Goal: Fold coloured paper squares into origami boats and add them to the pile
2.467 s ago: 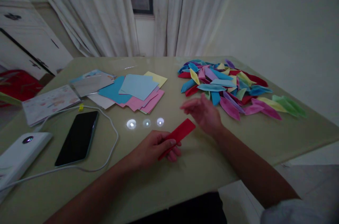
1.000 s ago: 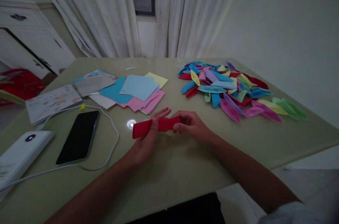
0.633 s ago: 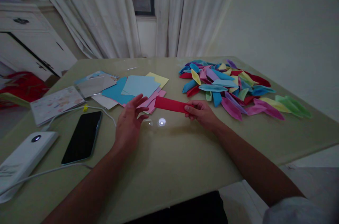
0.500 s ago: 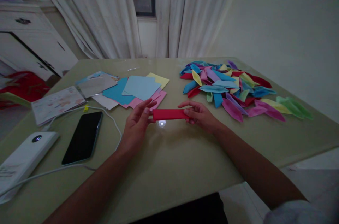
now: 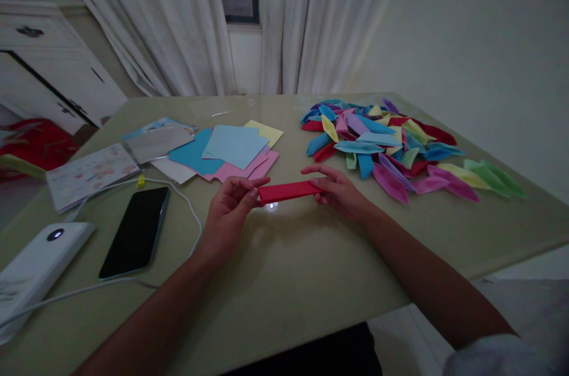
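Note:
Between my two hands a strip of folded red paper (image 5: 288,191) is held up above the table, its left end slightly lower than its right. My left hand (image 5: 232,204) pinches the left end between thumb and fingers. At the right end, my right hand (image 5: 335,191) grips the paper with thumb and fingertips, its index finger raised over it. Beyond my left hand lie loose sheets of coloured paper, with a light blue sheet (image 5: 235,145) on top. Past my right hand is a heap of folded paper pieces (image 5: 373,139) in many colours.
On the left of the table (image 5: 293,281) lie a black-screened phone (image 5: 136,232), a white power bank (image 5: 42,269) and a white cable (image 5: 191,204). Behind them is a printed card or packet (image 5: 93,175). Curtains (image 5: 178,20) hang beyond the far edge.
The red paper has tilted, its right end rising a little, and shifted slightly right. My left hand's fingers have closed in on its left end. The view has moved slightly.

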A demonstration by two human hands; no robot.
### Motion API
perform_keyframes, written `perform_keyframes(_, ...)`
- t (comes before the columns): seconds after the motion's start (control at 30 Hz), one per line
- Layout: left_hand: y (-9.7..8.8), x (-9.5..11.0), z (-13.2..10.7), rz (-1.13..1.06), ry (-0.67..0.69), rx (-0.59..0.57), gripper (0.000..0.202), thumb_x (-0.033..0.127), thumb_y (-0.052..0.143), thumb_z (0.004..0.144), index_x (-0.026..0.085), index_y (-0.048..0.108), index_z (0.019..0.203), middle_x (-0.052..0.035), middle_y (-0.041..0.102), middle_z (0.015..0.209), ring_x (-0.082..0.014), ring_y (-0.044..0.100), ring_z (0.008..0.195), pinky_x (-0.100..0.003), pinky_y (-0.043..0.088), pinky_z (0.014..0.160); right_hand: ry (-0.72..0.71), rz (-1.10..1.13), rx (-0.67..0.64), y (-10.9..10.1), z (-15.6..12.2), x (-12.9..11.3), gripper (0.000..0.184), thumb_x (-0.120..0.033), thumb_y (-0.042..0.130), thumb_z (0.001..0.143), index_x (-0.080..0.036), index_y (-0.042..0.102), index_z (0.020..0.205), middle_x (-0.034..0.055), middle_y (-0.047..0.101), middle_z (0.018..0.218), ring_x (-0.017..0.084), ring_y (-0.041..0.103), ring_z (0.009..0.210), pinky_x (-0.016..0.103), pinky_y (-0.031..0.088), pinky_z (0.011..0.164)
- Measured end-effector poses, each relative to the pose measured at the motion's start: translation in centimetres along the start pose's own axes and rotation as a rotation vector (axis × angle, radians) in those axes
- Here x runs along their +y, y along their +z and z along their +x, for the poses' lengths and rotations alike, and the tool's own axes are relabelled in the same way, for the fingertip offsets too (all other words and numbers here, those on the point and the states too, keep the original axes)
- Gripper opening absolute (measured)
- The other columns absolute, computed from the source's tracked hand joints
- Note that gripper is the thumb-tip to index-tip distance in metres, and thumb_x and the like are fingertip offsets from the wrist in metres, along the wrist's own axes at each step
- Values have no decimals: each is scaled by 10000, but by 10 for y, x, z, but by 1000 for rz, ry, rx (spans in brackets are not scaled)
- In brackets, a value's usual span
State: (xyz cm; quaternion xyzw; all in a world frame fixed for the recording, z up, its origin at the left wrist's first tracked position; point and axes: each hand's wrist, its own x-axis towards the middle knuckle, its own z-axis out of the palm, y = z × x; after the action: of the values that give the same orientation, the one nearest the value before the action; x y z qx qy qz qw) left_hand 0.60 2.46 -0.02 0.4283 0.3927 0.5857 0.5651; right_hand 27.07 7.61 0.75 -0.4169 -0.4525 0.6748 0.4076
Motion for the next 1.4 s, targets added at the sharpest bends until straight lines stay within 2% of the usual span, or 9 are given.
perform_keyframes(0.33,1,1,-6,48,62,-71,172,257,791,964,230,622,960,-77,807,1269,-177,760,984,-316,582,857,15,97,80,3,0,-3,454,-314,929,741,-188,757,1142,-61,635,654,55,554,473,137,374,417)
perform_keyframes(0.63,2,5,-7,251,179,-91,97,237,734,974,225,760,881,-91,806,1262,-240,749,1165,-355,609,914,20,139,87,2,0,-4,422,-287,940,722,-194,773,1099,-61,636,640,44,540,454,122,375,418)
perform_keyframes(0.73,2,6,-7,289,226,-92,93,238,725,979,246,818,989,-80,817,1244,-238,762,1161,-358,640,915,18,130,81,3,0,-4,424,-295,945,720,-199,777,1098,-57,640,639,47,534,456,125,381,422)
perform_keyframes(0.8,3,6,-7,299,240,-71,156,246,739,973,258,832,1098,-74,820,1246,-234,769,1161,-358,655,933,17,125,88,3,0,-4,409,-352,940,737,-200,783,1083,-48,644,639,57,536,462,133,387,422)
perform_keyframes(0.93,4,5,-6,318,205,-38,265,264,802,925,242,829,1187,-85,821,1244,-227,792,1098,-348,676,917,-25,119,118,5,0,-3,512,-628,860,799,-193,792,1061,7,700,751,88,561,526,173,430,433)
perform_keyframes(1.1,5,5,-5,283,165,-2,400,285,839,875,216,797,1266,-115,810,1275,-242,802,1068,-393,685,931,-194,44,144,3,1,2,597,-709,868,764,-222,731,1080,-10,672,779,110,567,576,209,458,480)
perform_keyframes(1.17,4,5,-5,295,156,19,441,297,843,870,209,784,1298,-125,805,1287,-253,800,1078,-409,684,937,-280,-4,140,3,1,4,560,-672,866,795,-241,682,1103,-22,672,780,117,576,584,216,450,492)
perform_keyframes(1.3,0,1,-4,297,112,65,499,342,818,910,202,745,1384,-139,810,1281,-265,803,1085,-408,683,922,-441,-132,150,3,0,5,536,-396,951,792,-302,549,1133,-45,730,898,113,613,634,216,476,550)
perform_keyframes(1.4,-4,-4,-3,274,74,111,475,389,784,959,215,742,1399,-128,828,1228,-248,819,1015,-396,684,899,-526,-206,128,1,0,6,441,-326,921,839,-299,548,1074,-68,680,838,110,606,645,218,495,585)
